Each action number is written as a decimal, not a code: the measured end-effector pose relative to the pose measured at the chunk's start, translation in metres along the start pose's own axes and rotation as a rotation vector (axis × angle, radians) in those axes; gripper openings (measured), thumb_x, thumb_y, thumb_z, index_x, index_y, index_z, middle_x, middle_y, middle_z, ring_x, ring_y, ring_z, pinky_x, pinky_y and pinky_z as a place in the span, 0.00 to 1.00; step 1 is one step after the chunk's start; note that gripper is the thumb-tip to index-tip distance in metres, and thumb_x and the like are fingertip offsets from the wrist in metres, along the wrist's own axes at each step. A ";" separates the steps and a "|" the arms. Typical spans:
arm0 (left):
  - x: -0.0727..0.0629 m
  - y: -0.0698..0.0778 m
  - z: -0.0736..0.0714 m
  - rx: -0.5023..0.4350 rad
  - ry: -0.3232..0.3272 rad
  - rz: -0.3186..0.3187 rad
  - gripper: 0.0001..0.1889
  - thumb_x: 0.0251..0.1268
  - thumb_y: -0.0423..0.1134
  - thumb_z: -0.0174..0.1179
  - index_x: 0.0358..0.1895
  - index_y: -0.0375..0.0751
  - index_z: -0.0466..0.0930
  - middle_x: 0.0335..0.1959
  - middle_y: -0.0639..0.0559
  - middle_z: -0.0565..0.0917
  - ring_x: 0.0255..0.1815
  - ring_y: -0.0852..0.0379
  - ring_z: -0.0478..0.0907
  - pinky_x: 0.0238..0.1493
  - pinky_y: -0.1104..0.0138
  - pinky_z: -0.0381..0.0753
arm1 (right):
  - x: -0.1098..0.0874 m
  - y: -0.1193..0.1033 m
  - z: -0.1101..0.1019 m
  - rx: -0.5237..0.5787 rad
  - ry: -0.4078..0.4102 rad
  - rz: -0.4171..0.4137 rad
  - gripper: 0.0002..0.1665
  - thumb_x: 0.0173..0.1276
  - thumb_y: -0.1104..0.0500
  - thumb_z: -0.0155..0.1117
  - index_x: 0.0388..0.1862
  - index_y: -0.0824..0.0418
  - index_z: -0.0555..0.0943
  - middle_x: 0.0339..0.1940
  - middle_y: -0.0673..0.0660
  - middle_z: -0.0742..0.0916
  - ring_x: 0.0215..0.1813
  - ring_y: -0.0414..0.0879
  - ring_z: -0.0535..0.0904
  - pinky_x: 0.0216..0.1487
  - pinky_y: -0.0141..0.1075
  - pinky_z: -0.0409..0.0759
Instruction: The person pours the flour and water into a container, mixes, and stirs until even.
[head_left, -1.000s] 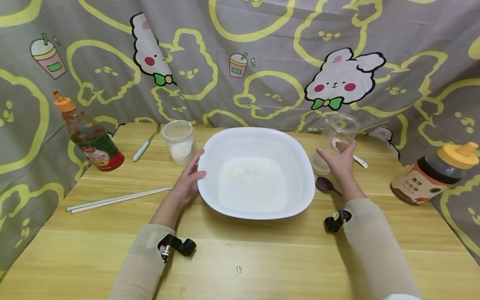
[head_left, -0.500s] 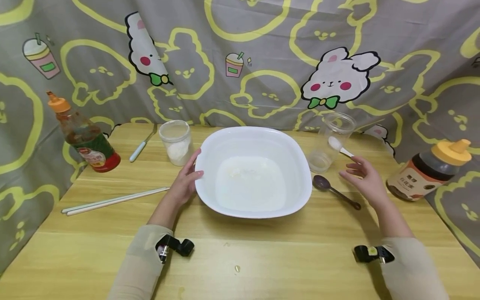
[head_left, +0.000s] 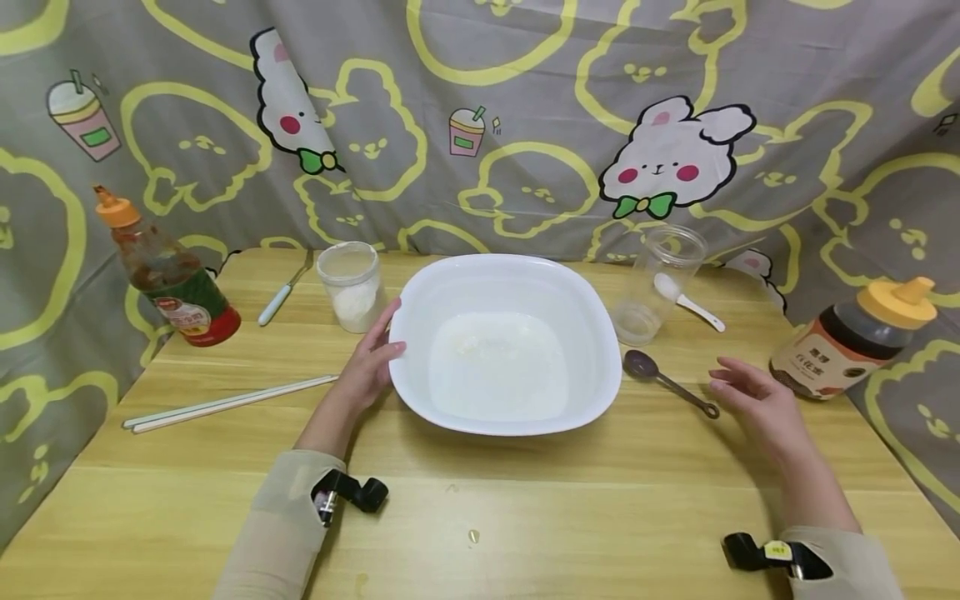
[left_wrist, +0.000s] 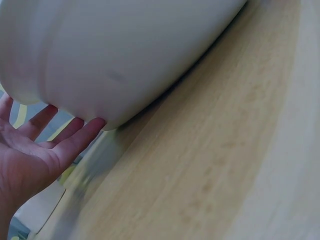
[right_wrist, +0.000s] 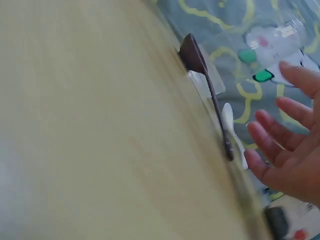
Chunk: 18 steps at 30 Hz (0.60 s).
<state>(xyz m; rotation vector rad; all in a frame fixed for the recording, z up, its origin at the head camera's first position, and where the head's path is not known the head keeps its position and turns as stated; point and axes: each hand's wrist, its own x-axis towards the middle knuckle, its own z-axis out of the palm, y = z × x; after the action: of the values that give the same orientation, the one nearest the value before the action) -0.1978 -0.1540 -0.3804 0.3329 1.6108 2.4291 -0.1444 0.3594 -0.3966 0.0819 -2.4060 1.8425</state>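
Note:
My left hand holds the left side of a white basin, with its thumb over the rim. Several fingertips press on the basin's outer wall in the left wrist view. Whitish contents cover the basin's bottom. My right hand, fingers loosely bent and holding nothing, hovers over the table's right side. Nearest to it are a dark brown measuring spoon and a honey squeeze bottle with a yellow cap. In the right wrist view the palm faces the brown spoon.
A clear plastic jar stands right of the basin, a white spoon beside it. On the left are a jar of white powder, a red sauce bottle, a blue-handled utensil and chopsticks. A patterned curtain hangs behind.
My right hand has drawn back from the clear jar, passing over the spoons toward the right and nearer to me. The left hand stays on the basin.

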 end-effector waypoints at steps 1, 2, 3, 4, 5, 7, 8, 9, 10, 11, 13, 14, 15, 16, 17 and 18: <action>0.000 -0.001 0.000 -0.004 -0.001 -0.001 0.36 0.55 0.28 0.44 0.67 0.50 0.45 0.62 0.38 0.52 0.52 0.43 0.64 0.40 0.61 0.76 | -0.004 -0.002 0.002 0.017 -0.004 0.006 0.24 0.58 0.64 0.57 0.55 0.54 0.72 0.39 0.42 0.80 0.40 0.30 0.74 0.37 0.19 0.71; 0.001 -0.002 0.000 -0.008 -0.002 -0.001 0.35 0.55 0.27 0.44 0.67 0.50 0.45 0.62 0.38 0.52 0.52 0.43 0.64 0.39 0.61 0.76 | -0.007 -0.003 0.004 0.037 -0.006 0.014 0.23 0.58 0.65 0.57 0.53 0.53 0.73 0.38 0.42 0.81 0.40 0.30 0.74 0.37 0.18 0.70; 0.001 -0.002 0.000 -0.012 -0.003 -0.001 0.35 0.55 0.27 0.44 0.67 0.50 0.45 0.62 0.38 0.53 0.52 0.43 0.64 0.39 0.61 0.76 | -0.009 -0.002 0.006 0.064 -0.005 0.012 0.22 0.58 0.67 0.56 0.51 0.52 0.74 0.37 0.42 0.81 0.39 0.29 0.74 0.37 0.18 0.70; 0.001 -0.003 0.001 -0.016 -0.004 -0.001 0.35 0.55 0.27 0.44 0.67 0.50 0.45 0.62 0.38 0.52 0.52 0.43 0.63 0.39 0.61 0.76 | -0.011 0.001 0.006 0.107 -0.004 0.011 0.21 0.57 0.68 0.56 0.50 0.53 0.75 0.36 0.43 0.82 0.38 0.30 0.75 0.37 0.18 0.70; 0.001 -0.003 0.001 -0.018 -0.003 -0.001 0.35 0.55 0.27 0.44 0.67 0.51 0.45 0.62 0.38 0.52 0.52 0.42 0.63 0.39 0.61 0.76 | -0.012 0.003 0.007 0.129 -0.004 0.010 0.21 0.57 0.69 0.56 0.49 0.54 0.76 0.36 0.44 0.82 0.38 0.30 0.75 0.37 0.18 0.70; 0.001 -0.004 0.001 -0.010 -0.002 -0.007 0.36 0.54 0.28 0.45 0.67 0.51 0.45 0.63 0.38 0.52 0.54 0.40 0.61 0.41 0.59 0.75 | -0.013 0.006 0.007 0.110 0.003 0.012 0.20 0.57 0.69 0.57 0.50 0.59 0.75 0.35 0.45 0.82 0.38 0.31 0.75 0.37 0.18 0.70; 0.001 -0.004 0.001 -0.007 -0.001 -0.011 0.36 0.54 0.28 0.45 0.67 0.51 0.45 0.63 0.38 0.52 0.54 0.40 0.60 0.41 0.58 0.74 | -0.014 0.008 0.007 0.074 0.014 0.013 0.20 0.56 0.68 0.57 0.50 0.62 0.75 0.35 0.44 0.82 0.38 0.30 0.75 0.37 0.18 0.70; 0.001 -0.004 0.001 -0.003 0.000 -0.014 0.36 0.54 0.28 0.45 0.67 0.52 0.45 0.63 0.38 0.52 0.54 0.40 0.60 0.42 0.57 0.74 | -0.015 0.009 0.008 0.030 0.026 0.014 0.20 0.56 0.67 0.58 0.50 0.64 0.74 0.35 0.43 0.82 0.37 0.30 0.75 0.36 0.18 0.70; 0.001 -0.003 0.001 0.002 0.002 -0.018 0.36 0.54 0.29 0.45 0.67 0.52 0.45 0.63 0.38 0.52 0.54 0.39 0.60 0.43 0.56 0.73 | -0.016 0.010 0.008 -0.026 0.039 0.013 0.20 0.56 0.65 0.59 0.50 0.67 0.74 0.34 0.42 0.82 0.37 0.30 0.74 0.36 0.18 0.71; 0.001 -0.003 0.001 0.006 0.005 -0.022 0.36 0.54 0.29 0.45 0.67 0.52 0.45 0.63 0.39 0.52 0.54 0.39 0.59 0.43 0.56 0.73 | -0.017 0.011 0.008 -0.096 0.055 0.011 0.21 0.56 0.64 0.60 0.50 0.69 0.73 0.33 0.41 0.81 0.36 0.29 0.74 0.34 0.18 0.71; 0.001 -0.003 0.001 0.010 0.011 -0.028 0.36 0.54 0.29 0.46 0.67 0.53 0.45 0.62 0.39 0.53 0.54 0.39 0.60 0.43 0.56 0.73 | -0.017 0.013 0.009 -0.230 0.086 0.011 0.24 0.55 0.60 0.62 0.48 0.72 0.73 0.32 0.39 0.80 0.35 0.29 0.72 0.32 0.18 0.70; 0.001 -0.003 0.001 0.012 0.013 -0.026 0.36 0.54 0.29 0.45 0.67 0.52 0.45 0.62 0.39 0.53 0.54 0.40 0.60 0.42 0.57 0.73 | -0.017 0.013 0.010 -0.289 0.095 0.007 0.24 0.54 0.59 0.62 0.47 0.73 0.73 0.32 0.39 0.79 0.34 0.28 0.72 0.32 0.18 0.70; 0.000 -0.003 0.001 0.013 0.018 -0.025 0.36 0.54 0.29 0.45 0.67 0.52 0.45 0.62 0.39 0.53 0.54 0.40 0.61 0.42 0.58 0.74 | -0.017 0.013 0.011 -0.332 0.099 0.003 0.25 0.54 0.58 0.63 0.46 0.73 0.73 0.32 0.39 0.79 0.34 0.29 0.71 0.31 0.19 0.69; 0.000 -0.002 0.000 0.012 0.020 -0.022 0.36 0.54 0.28 0.45 0.67 0.52 0.45 0.62 0.39 0.53 0.53 0.41 0.61 0.41 0.59 0.75 | -0.016 0.013 0.012 -0.369 0.100 -0.006 0.24 0.53 0.57 0.63 0.45 0.73 0.74 0.32 0.40 0.79 0.33 0.29 0.71 0.31 0.19 0.69; 0.000 -0.002 0.000 0.011 0.022 -0.020 0.36 0.54 0.28 0.45 0.67 0.52 0.45 0.62 0.39 0.53 0.53 0.41 0.62 0.40 0.60 0.75 | -0.016 0.013 0.013 -0.398 0.100 -0.014 0.24 0.53 0.57 0.63 0.44 0.73 0.74 0.32 0.42 0.78 0.33 0.30 0.70 0.30 0.20 0.68; 0.000 -0.002 -0.001 0.012 0.024 -0.018 0.35 0.54 0.28 0.45 0.67 0.52 0.45 0.62 0.39 0.53 0.53 0.41 0.62 0.39 0.61 0.76 | -0.015 0.013 0.014 -0.428 0.098 -0.025 0.23 0.53 0.57 0.64 0.43 0.73 0.75 0.33 0.44 0.78 0.32 0.31 0.70 0.30 0.21 0.68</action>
<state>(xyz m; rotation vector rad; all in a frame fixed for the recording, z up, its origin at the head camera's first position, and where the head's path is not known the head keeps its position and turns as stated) -0.1983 -0.1539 -0.3821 0.2907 1.6319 2.4204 -0.1317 0.3489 -0.4145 -0.0155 -2.6498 1.2514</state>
